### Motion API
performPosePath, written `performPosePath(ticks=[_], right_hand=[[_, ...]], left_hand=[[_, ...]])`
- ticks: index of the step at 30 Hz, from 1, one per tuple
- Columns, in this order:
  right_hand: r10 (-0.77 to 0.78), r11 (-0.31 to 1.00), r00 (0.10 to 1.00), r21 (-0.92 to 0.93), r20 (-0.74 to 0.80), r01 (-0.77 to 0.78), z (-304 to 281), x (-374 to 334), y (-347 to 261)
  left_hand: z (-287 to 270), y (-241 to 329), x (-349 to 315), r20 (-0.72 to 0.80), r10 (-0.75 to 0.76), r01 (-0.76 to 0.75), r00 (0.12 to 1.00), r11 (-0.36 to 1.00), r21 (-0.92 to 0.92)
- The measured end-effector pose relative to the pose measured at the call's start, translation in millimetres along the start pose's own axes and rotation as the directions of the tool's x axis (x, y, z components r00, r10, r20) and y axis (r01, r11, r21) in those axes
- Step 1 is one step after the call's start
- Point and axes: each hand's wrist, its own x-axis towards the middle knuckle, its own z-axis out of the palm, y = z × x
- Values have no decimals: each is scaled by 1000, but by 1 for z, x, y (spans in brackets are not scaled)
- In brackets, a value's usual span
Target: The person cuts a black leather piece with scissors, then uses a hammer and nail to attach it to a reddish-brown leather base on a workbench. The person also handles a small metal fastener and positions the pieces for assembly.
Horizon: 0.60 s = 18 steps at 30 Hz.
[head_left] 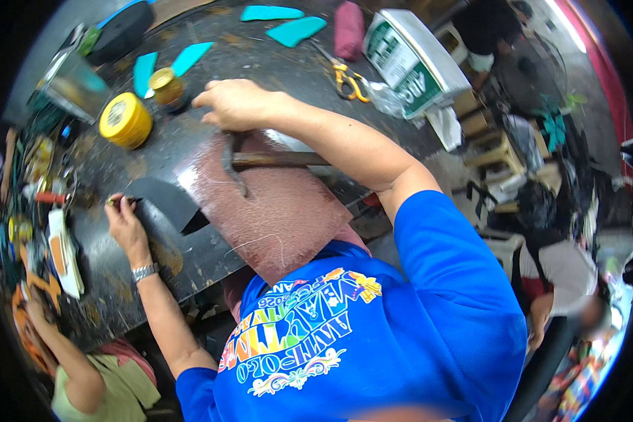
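My left hand, with a metal watch on its wrist, is closed at the table's left. Its fingers pinch something small and dark that I cannot make out, beside a curved black sheet piece. My right hand reaches over the table, palm down, fingers apart and bent, near a small yellow-lidded jar. What lies under its palm is hidden. Below my right forearm a hammer with a wooden handle rests on a reddish-brown rough sheet. That sheet slopes from the table onto my lap, with a pale thread on it.
A larger yellow tub stands left of the jar. Teal cut pieces lie at the back, with yellow-handled scissors and a white-and-green box to their right. Another person's arm works at lower left.
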Motion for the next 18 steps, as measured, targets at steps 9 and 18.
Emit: performPosePath(ticks=[9, 18], right_hand=[[-166, 985, 936, -16, -309, 169, -58, -156, -9], [89, 981, 950, 192, -298, -32, -43, -257, 8]], left_hand=[[-11, -45, 18, 136, 29, -13, 990, 993, -114], [-19, -49, 27, 156, 18, -10, 988, 998, -54]])
